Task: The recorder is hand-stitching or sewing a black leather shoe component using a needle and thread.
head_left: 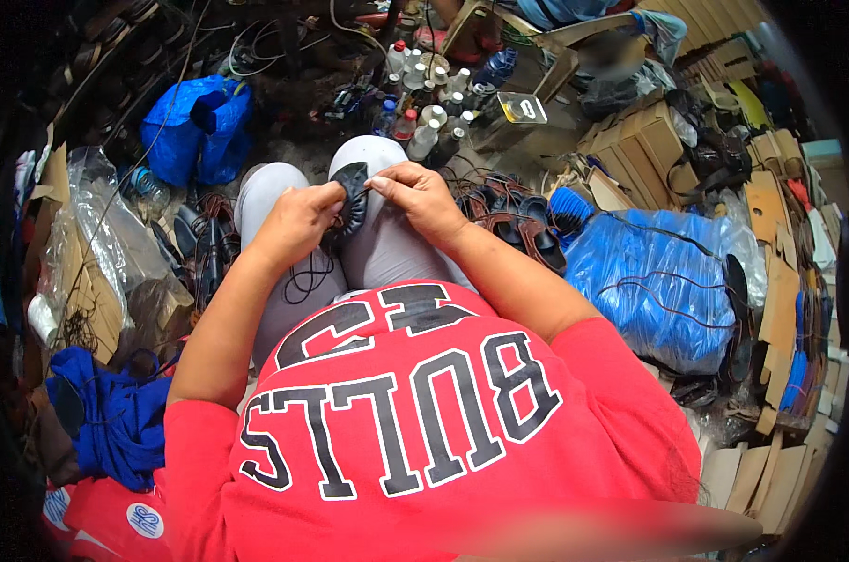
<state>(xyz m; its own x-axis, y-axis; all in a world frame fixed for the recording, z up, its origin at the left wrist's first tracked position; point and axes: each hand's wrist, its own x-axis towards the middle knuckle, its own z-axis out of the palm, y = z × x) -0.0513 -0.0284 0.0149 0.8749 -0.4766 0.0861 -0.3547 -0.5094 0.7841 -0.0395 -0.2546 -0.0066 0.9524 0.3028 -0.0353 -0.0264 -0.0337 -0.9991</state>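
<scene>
Over my knees, both hands hold a small black leather-like piece (352, 195) with a ribbed, gathered edge; it looks like part of a shoe. My left hand (310, 214) is closed on its left side, fingers curled in. At its upper right edge, my right hand (422, 199) pinches with thumb and forefinger. Whether a needle or thread sits in that pinch is too small to tell. A thin dark cord (304, 281) hangs in loops below my left hand, against the grey trousers (387, 248).
Several capped bottles (424, 139) stand beyond my knees. Brown sandals (527, 220) lie right of them, near a large blue plastic-wrapped bundle (654, 286). Left are a blue bag (195, 131), dark shoes (209, 244) and blue cloth (115, 412). Cardboard pieces (635, 155) are stacked at right.
</scene>
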